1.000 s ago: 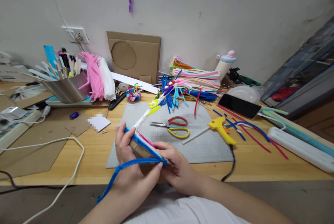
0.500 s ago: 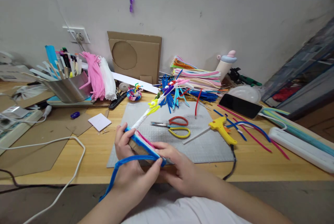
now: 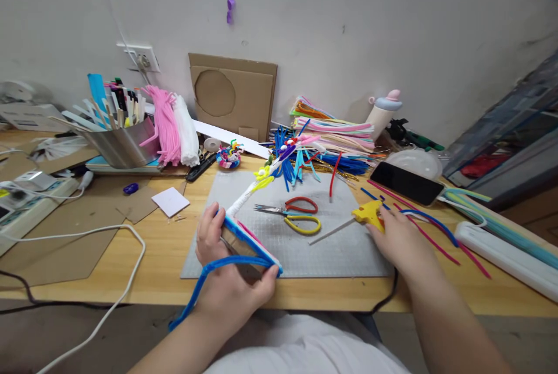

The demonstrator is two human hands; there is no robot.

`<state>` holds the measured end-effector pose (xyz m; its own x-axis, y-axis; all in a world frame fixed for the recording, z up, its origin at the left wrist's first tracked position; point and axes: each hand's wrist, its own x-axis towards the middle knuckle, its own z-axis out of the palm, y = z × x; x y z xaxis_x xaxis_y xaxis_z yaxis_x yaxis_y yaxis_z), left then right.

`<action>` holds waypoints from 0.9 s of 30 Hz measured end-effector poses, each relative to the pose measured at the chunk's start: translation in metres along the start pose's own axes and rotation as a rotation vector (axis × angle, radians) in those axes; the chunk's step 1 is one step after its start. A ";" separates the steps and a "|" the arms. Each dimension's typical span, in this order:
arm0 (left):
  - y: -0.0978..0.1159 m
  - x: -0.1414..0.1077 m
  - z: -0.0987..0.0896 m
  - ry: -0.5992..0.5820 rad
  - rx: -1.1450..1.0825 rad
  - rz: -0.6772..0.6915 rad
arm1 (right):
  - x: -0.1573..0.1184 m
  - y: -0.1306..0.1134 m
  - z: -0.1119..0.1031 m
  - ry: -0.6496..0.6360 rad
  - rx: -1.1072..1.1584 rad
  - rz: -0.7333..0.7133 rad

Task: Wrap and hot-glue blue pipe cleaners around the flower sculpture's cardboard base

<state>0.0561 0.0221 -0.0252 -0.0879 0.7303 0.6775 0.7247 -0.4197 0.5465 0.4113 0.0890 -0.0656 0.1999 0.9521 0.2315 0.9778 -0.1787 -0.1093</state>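
R hand [image 3: 403,243]'s just left the cardboard base [image 3: 242,249] & gone over to the glue gun [image 3: 368,213]; can't tell if that grip's closed. So L hand [image 3: 233,284] alone grips the base, blue pipe cleaner [image 3: 200,289] trailing, nr the mat's [image 3: 340,257] front edge.
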 end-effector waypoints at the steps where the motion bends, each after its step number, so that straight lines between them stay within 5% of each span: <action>1: 0.000 0.000 0.000 0.010 0.001 0.015 | 0.000 0.003 0.004 -0.014 0.001 -0.002; 10: 0.001 0.002 0.002 0.017 0.006 0.014 | -0.010 -0.006 0.006 0.057 0.227 0.084; 14: 0.000 0.001 0.002 0.008 -0.009 -0.001 | -0.013 -0.009 -0.005 0.201 0.531 0.120; 18: -0.001 0.000 0.003 -0.018 -0.031 -0.034 | -0.014 -0.016 -0.026 0.340 1.065 0.200; 21: 0.000 0.001 0.003 0.001 -0.010 -0.032 | -0.021 -0.027 -0.048 0.256 1.304 0.191; 27: 0.004 0.005 0.006 0.075 0.014 0.025 | -0.052 -0.065 -0.085 -0.209 1.870 0.175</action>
<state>0.0626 0.0271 -0.0226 -0.1204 0.6770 0.7261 0.7364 -0.4296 0.5226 0.3424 0.0300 0.0120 0.1255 0.9920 0.0133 -0.3950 0.0623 -0.9166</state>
